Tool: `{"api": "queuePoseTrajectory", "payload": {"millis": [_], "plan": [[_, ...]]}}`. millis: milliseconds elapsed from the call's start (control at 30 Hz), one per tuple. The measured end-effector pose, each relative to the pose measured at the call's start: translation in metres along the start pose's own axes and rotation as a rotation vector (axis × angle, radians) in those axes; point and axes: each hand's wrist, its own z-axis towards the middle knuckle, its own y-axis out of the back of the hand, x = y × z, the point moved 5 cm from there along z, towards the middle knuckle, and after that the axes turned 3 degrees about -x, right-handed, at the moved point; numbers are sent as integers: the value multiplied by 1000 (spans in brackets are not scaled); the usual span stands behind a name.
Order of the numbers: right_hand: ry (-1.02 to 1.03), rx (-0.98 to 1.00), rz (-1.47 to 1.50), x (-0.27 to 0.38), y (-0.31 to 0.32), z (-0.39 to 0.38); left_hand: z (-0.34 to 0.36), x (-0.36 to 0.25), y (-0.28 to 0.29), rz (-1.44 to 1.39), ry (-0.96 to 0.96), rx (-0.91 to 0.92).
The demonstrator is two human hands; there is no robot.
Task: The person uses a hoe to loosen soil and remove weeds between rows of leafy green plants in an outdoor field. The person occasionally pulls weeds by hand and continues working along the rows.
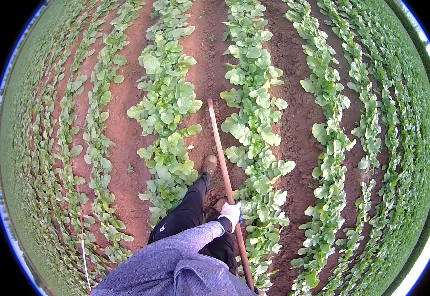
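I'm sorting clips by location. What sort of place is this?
Most likely a farm field outdoors: leafy green plants grow in long, roughly parallel rows, bare reddish-brown soil runs between them, and a long brown pole is gripped in the person's gloved left hand.

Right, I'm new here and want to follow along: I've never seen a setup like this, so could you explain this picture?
There is no machine here, only a person. The view comes from a wide fisheye camera worn on the head and looking down, which is why straight lines bend near the rim. The left hand, in a white glove, has its grip around a long brown pole; the right hand can't be made out. The shoes are on reddish-brown soil between two rows of leafy green plants, with more rows on both sides.
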Motion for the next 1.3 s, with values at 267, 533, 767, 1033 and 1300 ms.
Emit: {"api": "queuePoseTrajectory", "payload": {"millis": [267, 533, 767, 1033, 1300], "plan": [[-32, -98, -125, 7, 32, 0, -61, -42, -20, -40, 317, 65], [217, 131, 201, 210, 9, 98, 22, -315, -35, -216, -197, 140], [219, 259, 169, 324, 28, 106, 63, -431, -17, -182, -264, 96], [-78, 214, -78, 293, 120, 4, 40, -307, -21, -208, -21, 68], [-117, -124, -294, 268, 145, -60, -41, -245, -74, -181, 252, 299]]}}
